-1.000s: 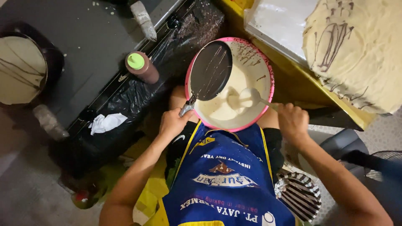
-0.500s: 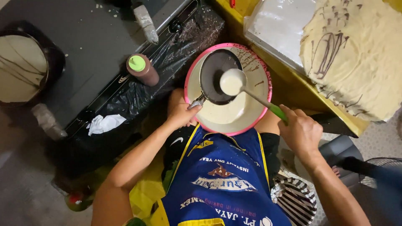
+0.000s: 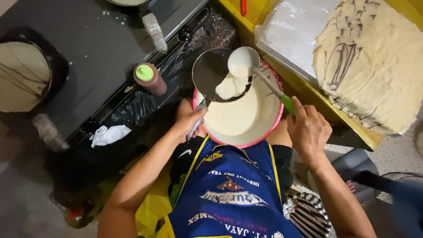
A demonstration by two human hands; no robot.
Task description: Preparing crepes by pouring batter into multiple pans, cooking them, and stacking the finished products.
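small dark pan tilted over pink batter bowl, ladle pouring batter

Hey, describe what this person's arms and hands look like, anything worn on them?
Both arms are bare from the upper arm down: no sleeves over the forearms, no gloves. The left hand and right hand show no rings, watch or bands that I can see. A blue apron with yellow edging covers the chest between the arms.

Pink-rimmed bowl of cream batter, black pan, green-handled ladle, blue apron, brown-streaked pale crepes
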